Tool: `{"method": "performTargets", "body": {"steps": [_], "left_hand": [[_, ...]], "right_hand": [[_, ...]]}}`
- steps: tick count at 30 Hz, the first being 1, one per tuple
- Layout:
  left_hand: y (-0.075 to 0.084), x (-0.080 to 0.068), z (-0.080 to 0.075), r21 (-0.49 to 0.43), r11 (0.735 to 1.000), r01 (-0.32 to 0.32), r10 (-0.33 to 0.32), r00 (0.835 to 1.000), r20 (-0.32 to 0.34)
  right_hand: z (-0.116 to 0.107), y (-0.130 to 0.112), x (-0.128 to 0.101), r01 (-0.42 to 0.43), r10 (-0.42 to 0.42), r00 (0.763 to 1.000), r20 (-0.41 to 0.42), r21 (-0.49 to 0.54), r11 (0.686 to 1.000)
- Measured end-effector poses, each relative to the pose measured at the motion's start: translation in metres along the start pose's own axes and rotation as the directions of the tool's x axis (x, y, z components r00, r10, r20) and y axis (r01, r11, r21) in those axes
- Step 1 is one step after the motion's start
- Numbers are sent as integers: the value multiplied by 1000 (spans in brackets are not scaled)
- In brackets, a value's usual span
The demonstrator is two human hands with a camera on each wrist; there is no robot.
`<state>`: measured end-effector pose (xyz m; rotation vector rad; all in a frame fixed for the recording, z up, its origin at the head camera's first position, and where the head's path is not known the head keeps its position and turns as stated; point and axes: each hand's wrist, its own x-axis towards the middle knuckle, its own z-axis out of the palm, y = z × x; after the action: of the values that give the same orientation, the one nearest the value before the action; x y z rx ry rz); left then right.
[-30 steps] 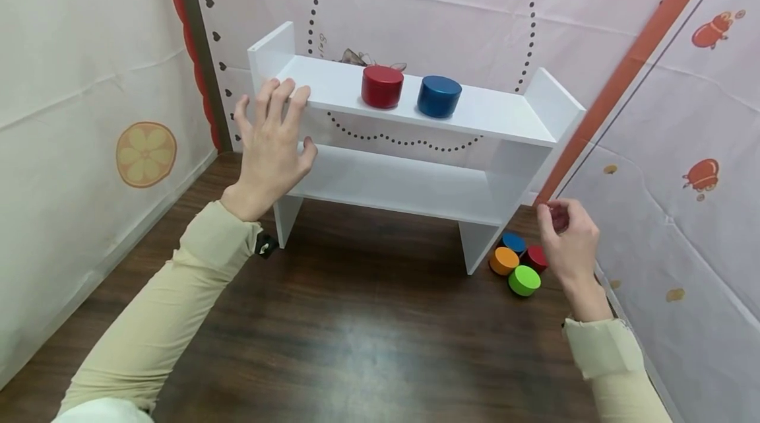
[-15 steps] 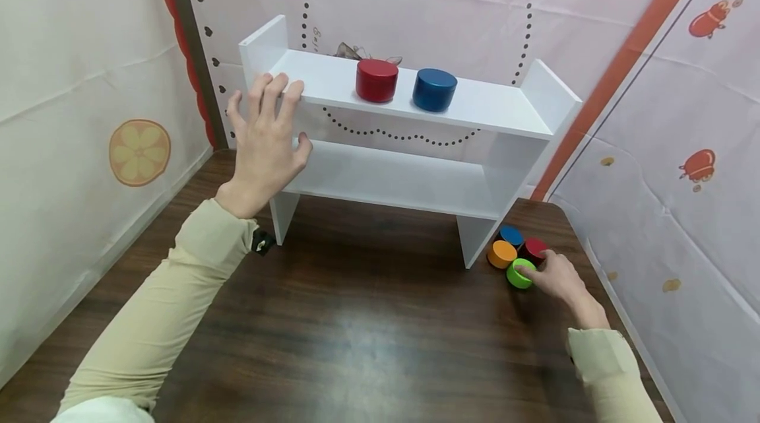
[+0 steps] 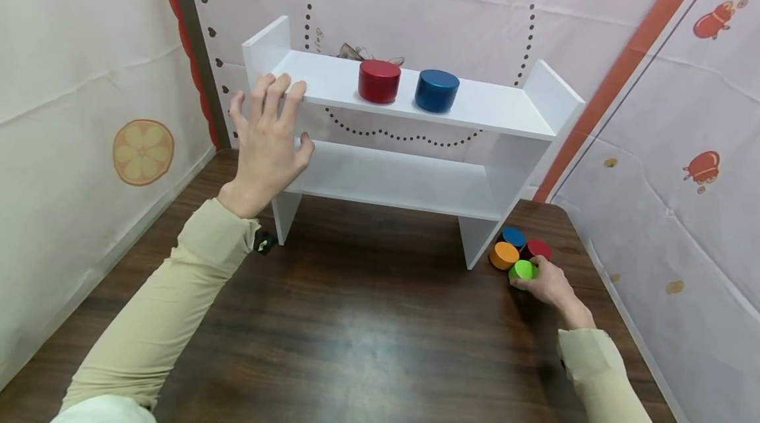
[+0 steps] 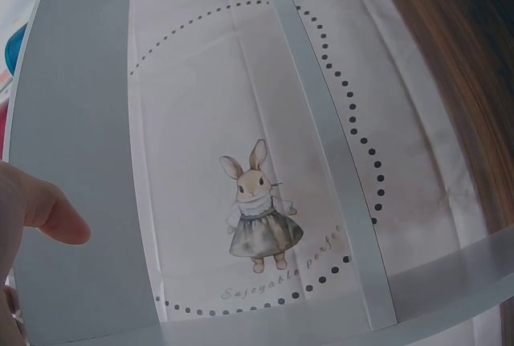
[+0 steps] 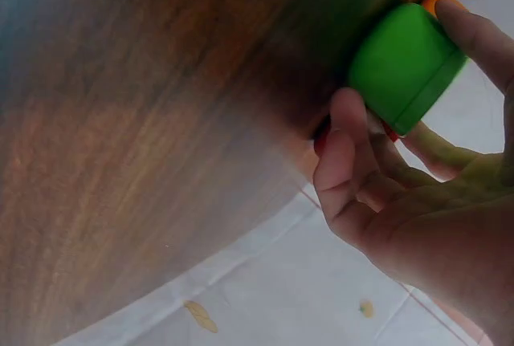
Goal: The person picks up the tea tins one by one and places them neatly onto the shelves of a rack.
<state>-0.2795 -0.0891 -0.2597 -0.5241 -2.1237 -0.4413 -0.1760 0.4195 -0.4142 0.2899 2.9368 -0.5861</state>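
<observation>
A white two-tier shelf (image 3: 386, 181) stands on the dark wooden table. My left hand (image 3: 266, 152) grips its upper board near the left end, fingers over the front edge. In the left wrist view the thumb (image 4: 64, 219) lies below that board. A red cylinder (image 3: 379, 82) and a blue cylinder (image 3: 437, 91) sit side by side on the upper board. At the right, my right hand (image 3: 549, 283) pinches a short green cylinder (image 3: 522, 271) between thumb and fingers. A seam runs round the green cylinder (image 5: 405, 65) in the right wrist view, where it looks tilted.
Beside the shelf's right foot, orange (image 3: 504, 256), blue (image 3: 513, 237) and dark red (image 3: 538, 249) cylinders stand close against the green one. Printed cloth walls (image 3: 647, 212) enclose the table (image 3: 368, 344) at the back and both sides.
My right hand has come down and left onto the cluster and now holds the green cylinder. The left hand keeps its place on the shelf. The head view has shifted slightly.
</observation>
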Motion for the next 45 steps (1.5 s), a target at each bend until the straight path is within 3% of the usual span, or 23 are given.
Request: {"method": "performTargets", "body": {"steps": [13, 25, 29, 35, 45], "left_hand": [[0, 0, 1, 0, 1000, 1, -1, 1000, -18], [-1, 0, -3, 21, 1000, 10, -9, 999, -32], [1, -3, -2, 16, 1000, 1, 0, 999, -44], [2, -4, -1, 8, 1000, -9, 9, 999, -50], [1, -3, 0, -2, 1000, -8, 8, 999, -48]], "right_hand": [[6, -1, -4, 23, -22, 999, -29, 6, 1000], [-15, -36, -26, 129, -129, 985, -111, -6, 992], [-17, -50, -38, 206, -204, 964, -170, -8, 978], [-26, -78, -48, 333, -327, 913, -246, -20, 943], [-49, -128, -57, 438, -417, 858, -299, 3, 899]]}}
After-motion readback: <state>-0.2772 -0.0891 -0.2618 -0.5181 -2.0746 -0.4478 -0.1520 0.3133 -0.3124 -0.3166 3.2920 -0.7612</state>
